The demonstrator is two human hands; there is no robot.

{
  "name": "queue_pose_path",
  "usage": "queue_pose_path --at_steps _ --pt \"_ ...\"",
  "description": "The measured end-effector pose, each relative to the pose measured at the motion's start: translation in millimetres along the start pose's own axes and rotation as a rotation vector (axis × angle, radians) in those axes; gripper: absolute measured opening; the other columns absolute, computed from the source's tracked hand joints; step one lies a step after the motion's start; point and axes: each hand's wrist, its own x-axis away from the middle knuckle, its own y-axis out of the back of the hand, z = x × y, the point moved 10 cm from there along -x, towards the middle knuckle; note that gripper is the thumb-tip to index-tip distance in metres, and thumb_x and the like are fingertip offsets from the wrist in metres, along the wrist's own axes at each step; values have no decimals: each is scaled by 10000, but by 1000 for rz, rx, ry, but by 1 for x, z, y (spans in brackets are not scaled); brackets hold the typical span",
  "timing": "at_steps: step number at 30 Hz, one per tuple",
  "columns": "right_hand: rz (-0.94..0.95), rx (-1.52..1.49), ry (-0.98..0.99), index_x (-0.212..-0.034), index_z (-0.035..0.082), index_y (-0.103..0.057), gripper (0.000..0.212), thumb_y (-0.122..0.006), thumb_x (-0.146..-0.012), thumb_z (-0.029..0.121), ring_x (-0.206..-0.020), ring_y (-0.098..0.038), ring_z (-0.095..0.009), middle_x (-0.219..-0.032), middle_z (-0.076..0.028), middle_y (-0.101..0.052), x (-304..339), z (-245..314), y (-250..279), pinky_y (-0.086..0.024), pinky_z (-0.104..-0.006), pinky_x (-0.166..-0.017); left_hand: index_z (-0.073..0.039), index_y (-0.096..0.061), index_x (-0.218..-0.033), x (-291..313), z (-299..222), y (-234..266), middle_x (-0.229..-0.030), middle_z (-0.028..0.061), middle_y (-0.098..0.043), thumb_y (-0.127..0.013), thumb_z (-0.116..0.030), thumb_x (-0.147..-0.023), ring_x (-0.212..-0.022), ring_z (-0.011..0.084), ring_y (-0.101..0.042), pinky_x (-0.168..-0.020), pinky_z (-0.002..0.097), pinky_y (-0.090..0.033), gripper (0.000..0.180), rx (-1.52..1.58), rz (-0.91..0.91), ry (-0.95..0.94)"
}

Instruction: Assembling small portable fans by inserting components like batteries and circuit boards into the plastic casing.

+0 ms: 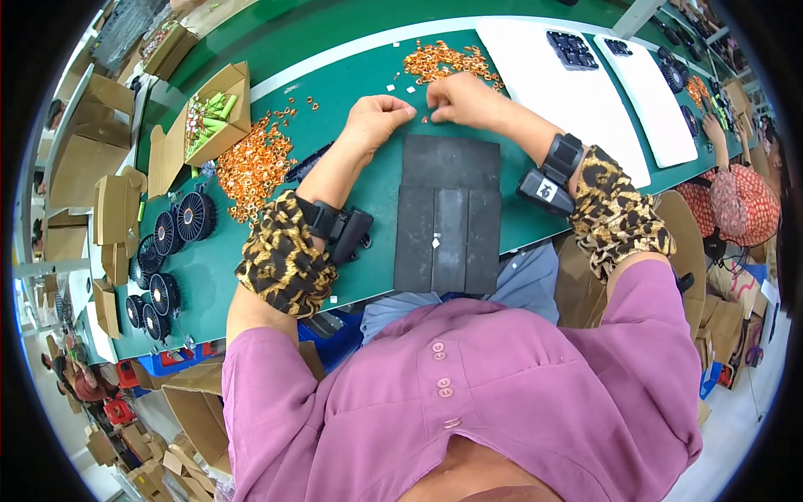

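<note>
My left hand (376, 125) is over the green table beyond the black pad, thumb and fingers pinched together. Whatever is in that pinch is too small to make out. Close by on its right, my right hand (465, 100) has its fingers curled in, and its fingertips hide anything they hold. A tiny reddish piece (425, 120) shows between the two hands, just below the right fingertips. The black pad (449, 159) lies in front of me, with a small white square (436, 242) on it. Behind my right hand is a pile of orange coil-like parts (443, 60).
A larger orange pile (255, 171) lies at left, beside a cardboard box (219, 113) of green cylinders. Several black round fans (196, 216) stand along the left. White foam boards (577, 109) with black parts (572, 50) lie at right. Another person (736, 201) sits far right.
</note>
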Motion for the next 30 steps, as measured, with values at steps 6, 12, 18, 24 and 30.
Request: queue_pose_path --at_steps 6,12,18,24,30 --pt "-99 206 75 -824 15 -621 91 -630 -779 93 -839 -634 -374 -827 -194 -649 -1 3 -14 -495 -456 -715 -91 -719 -827 -1 -38 -9 -653 43 -618 -772 -267 -695 -611 161 -600 -595 305 -488 227 -733 -197 -366" --pt "-92 326 19 -815 3 -605 114 -520 -775 67 -864 -617 -400 -834 -231 -630 -2 5 -11 -481 -487 -740 -79 -661 -763 -16 -36 -19 -748 124 -662 -738 -228 -720 -745 311 -650 -667 421 -512 174 -782 -178 -540" --pt "-140 221 -4 -842 12 -617 144 -530 -727 7 -827 -620 -392 -823 -208 -644 2 -3 0 -485 -463 -736 -10 -623 -869 -23 -31 -34 -871 204 -641 -656 -154 -812 -853 362 -624 -757 436 -503 159 -887 -117 -508" --pt "-271 -131 35 -883 11 -620 120 -583 -770 13 -626 -605 -235 -725 -131 -613 -1 22 24 -477 -320 -582 -33 -598 -900 -22 7 -9 -778 64 -610 -621 -167 -887 -659 140 -583 -555 291 -490 136 177 39 -4" --pt "-310 -34 316 -916 12 -620 87 -583 -837 10 -739 -607 -198 -850 -95 -614 3 113 24 -485 -293 -642 -84 -576 -895 25 -6 -16 -793 23 -568 -441 -259 -992 -645 107 -511 -552 247 -419 242 935 151 9"
